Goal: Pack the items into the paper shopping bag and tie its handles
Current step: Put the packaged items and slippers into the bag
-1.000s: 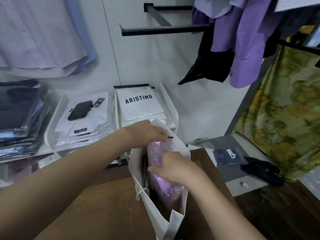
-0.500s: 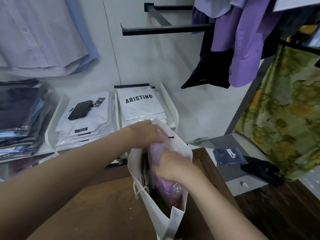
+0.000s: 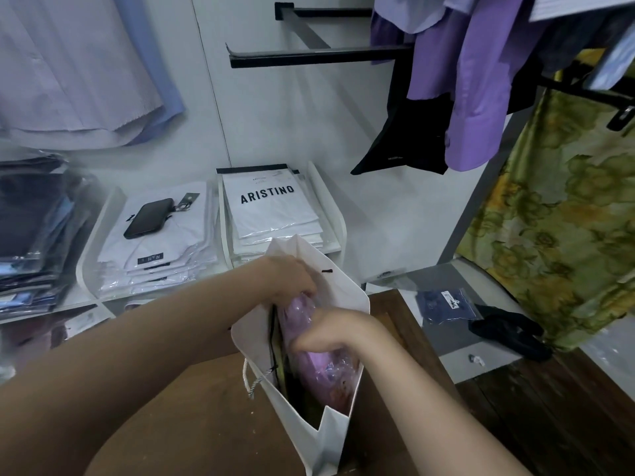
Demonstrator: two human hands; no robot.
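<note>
While left hand (image 3: 292,278) and right hand (image 3: 331,334) clutch the purple packet (image 3: 321,367), packing is underway. Next, probably seat it in the bag (image 3: 305,427).

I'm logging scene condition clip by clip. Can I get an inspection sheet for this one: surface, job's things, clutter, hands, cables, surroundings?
Surface: wooden table; the bag stands on it.
Job's things: paper bag upright with its mouth open; purple packet partly inside; rope handle hangs loose, untied.
Clutter: phone on a shirt stack; blue packet and black item lie low at the right.
Hands: left hand grips the packet's top; right hand grips its middle.
Cables: nothing seen.
Surroundings: ARISTINO pack, hanging shirts, rail, floral cloth.
</note>
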